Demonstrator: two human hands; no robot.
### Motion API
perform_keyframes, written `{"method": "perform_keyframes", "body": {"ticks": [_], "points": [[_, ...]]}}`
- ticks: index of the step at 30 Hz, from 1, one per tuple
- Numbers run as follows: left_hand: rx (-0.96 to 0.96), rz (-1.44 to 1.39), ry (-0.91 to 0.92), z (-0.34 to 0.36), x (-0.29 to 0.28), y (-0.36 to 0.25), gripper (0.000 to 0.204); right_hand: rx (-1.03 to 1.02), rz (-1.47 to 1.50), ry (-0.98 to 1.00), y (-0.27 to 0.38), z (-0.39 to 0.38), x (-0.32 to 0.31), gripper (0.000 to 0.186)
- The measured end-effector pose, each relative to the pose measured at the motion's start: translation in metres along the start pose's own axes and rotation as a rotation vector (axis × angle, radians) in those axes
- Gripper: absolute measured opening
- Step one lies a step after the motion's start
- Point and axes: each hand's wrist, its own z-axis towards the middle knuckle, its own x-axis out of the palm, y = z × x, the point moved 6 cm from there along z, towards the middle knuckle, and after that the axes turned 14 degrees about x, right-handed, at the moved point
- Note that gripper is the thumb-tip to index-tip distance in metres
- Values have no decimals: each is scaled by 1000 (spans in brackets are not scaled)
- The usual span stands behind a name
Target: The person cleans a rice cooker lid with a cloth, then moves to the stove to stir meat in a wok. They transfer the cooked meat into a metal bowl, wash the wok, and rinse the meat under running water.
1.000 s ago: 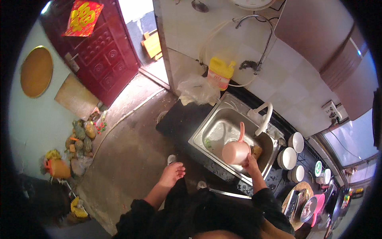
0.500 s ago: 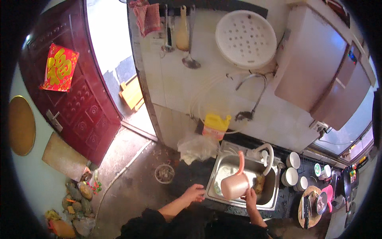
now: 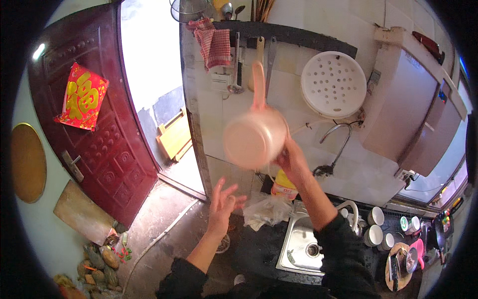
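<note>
A pale pink water dipper (image 3: 249, 142) is raised in front of the tiled wall, its long handle pointing up and its base turned toward me. My right hand (image 3: 295, 162) grips it by the rim at its right side; some of those fingers are hidden behind it. Below and to the left, my left hand (image 3: 222, 207) is lifted with fingers spread and nothing in it. The steel sink (image 3: 285, 263) lies under my right forearm, which hides part of it. A clear plastic bag (image 3: 266, 212) and a yellow jug (image 3: 284, 185) stand behind the sink's left side.
White bowls (image 3: 373, 235) stand right of the sink, near a round chopping board (image 3: 390, 279) with a knife. A white perforated steamer plate (image 3: 333, 84) and a checked cloth (image 3: 214, 42) hang on the wall. The dark red door (image 3: 99, 164) stands open at left, beside a pile of gourds (image 3: 102, 266).
My right hand has lifted the dipper up and left from over the sink. My left hand has risen from the counter's edge, spreading its fingers. The view has tilted upward.
</note>
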Motion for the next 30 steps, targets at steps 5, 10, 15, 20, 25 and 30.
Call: {"method": "perform_keyframes", "body": {"ticks": [5, 10, 15, 20, 25, 30], "points": [[-251, 136, -119, -37, -49, 13, 63, -100, 68, 164, 61, 81, 77, 35], [-345, 141, -299, -70, -98, 18, 57, -100, 132, 225, 73, 130, 99, 33], [-320, 122, -344, -79, -125, 12, 56, -80, 187, 97, 61, 148, 90, 33], [-416, 186, -364, -87, -124, 20, 55, -146, 159, 179, 46, 154, 88, 30], [-447, 204, -274, -96, -111, 33, 57, 48, 14, 359, 39, 163, 76, 44], [-618, 239, -222, -115, -114, 75, 58, -127, -209, 105, 31, 120, 29, 34]]}}
